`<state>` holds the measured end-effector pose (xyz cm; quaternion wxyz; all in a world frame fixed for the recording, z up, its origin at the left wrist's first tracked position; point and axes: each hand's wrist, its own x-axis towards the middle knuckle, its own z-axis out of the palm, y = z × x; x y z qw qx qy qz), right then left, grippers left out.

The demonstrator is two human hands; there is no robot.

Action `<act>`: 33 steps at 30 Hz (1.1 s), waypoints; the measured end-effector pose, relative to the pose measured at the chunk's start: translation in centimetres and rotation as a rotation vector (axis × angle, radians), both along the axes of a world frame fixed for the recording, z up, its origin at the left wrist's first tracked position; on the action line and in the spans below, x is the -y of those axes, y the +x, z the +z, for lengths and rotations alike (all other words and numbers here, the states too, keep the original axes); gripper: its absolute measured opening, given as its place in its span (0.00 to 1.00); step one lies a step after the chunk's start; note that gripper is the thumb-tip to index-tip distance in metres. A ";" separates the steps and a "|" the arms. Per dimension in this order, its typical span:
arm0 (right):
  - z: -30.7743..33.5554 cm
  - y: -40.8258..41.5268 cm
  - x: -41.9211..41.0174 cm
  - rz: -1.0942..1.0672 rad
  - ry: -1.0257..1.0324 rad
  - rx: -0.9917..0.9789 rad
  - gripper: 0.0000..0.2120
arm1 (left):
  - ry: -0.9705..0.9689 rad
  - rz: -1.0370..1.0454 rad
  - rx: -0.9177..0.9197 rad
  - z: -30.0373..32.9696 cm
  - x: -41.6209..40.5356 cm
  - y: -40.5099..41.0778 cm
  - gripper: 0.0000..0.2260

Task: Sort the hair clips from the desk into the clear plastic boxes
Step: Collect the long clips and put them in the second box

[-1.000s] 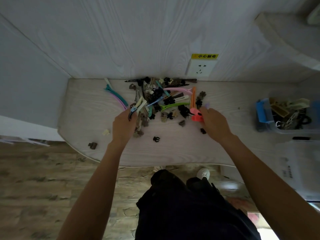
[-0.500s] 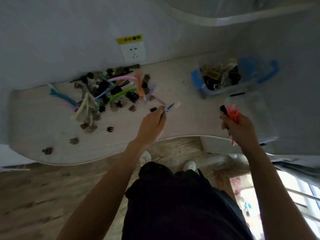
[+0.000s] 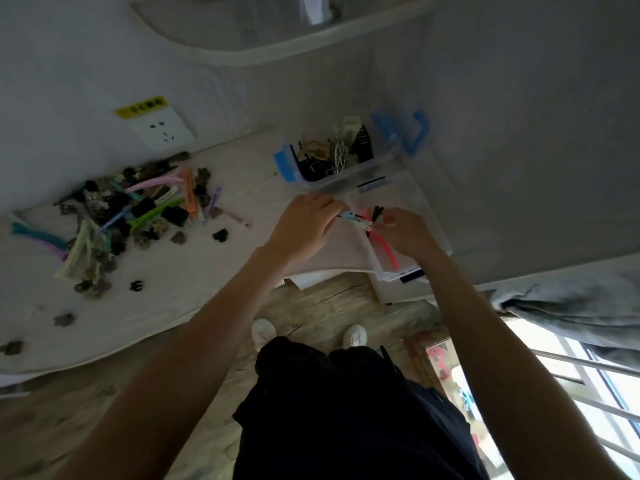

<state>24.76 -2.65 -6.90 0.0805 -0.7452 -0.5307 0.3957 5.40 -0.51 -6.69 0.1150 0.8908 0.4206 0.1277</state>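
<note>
Hands meet at the middle, over a clear, flat plastic box (image 3: 398, 261) at the smooth, pale desk's (image 3: 180, 289) edge: the left hand (image 3: 304, 225) pinches a thin blue-and-white clip (image 3: 348, 215), and the right hand (image 3: 403, 230) grips a long pink clip (image 3: 388, 252) and a small black one (image 3: 377, 212). Farther off at 12 o'clock, a second clear box (image 3: 346, 171) with blue latches holds chunky clips. At 10 o'clock lies a messy pile of clips (image 3: 138, 209), long and thin or small and bumpy.
</note>
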 end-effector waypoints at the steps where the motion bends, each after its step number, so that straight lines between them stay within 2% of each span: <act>1: 0.3 0.3 0.4 -0.021 0.031 -0.019 0.17 | 0.001 -0.009 -0.014 0.0 -0.4 0.4 0.09; 4: 1.1 1.5 1.9 -0.094 0.140 -0.092 0.15 | -0.017 -0.071 -0.076 -0.2 -1.6 2.3 0.12; 7: 1.7 2.7 4.0 -0.172 0.277 -0.061 0.16 | -0.047 -0.161 -0.152 -0.1 -2.4 5.3 0.13; 11: 1.3 3.1 5.6 -0.082 0.306 0.023 0.15 | -0.176 -0.288 -0.256 -0.4 -3.5 8.0 0.13; 14: 0.8 3.2 5.6 -0.034 0.286 0.087 0.14 | -0.341 -0.284 -0.190 -0.5 -3.9 8.1 0.18; 17: 1.0 2.2 5.1 -0.016 0.347 0.137 0.11 | -0.209 -0.228 0.015 -0.3 -3.5 6.1 0.12; 20: 1.9 -0.6 4.5 0.018 0.501 0.075 0.10 | 0.047 -0.062 0.226 -0.4 -2.0 1.9 0.12; 22: 2.3 -3.2 3.9 0.109 0.550 0.043 0.11 | 0.070 0.119 0.282 -0.8 -0.2 -1.8 0.15; 24: 2.1 -6.6 2.9 0.236 0.540 0.020 0.11 | 0.004 0.331 0.275 -1.0 1.6 -6.5 0.19; 28: -0.5 -14.5 0.4 0.468 0.456 0.000 0.12 | -0.116 0.725 0.188 -2.2 4.7 -15.8 0.16; 31: -2.6 -20.1 -2.1 0.539 0.357 0.059 0.14 | -0.329 0.865 0.186 -3.2 5.5 -22.0 0.12; 33: -3.5 -23.0 -3.7 0.521 0.340 0.141 0.14 | -0.484 0.937 0.278 -3.7 5.6 -25.0 0.13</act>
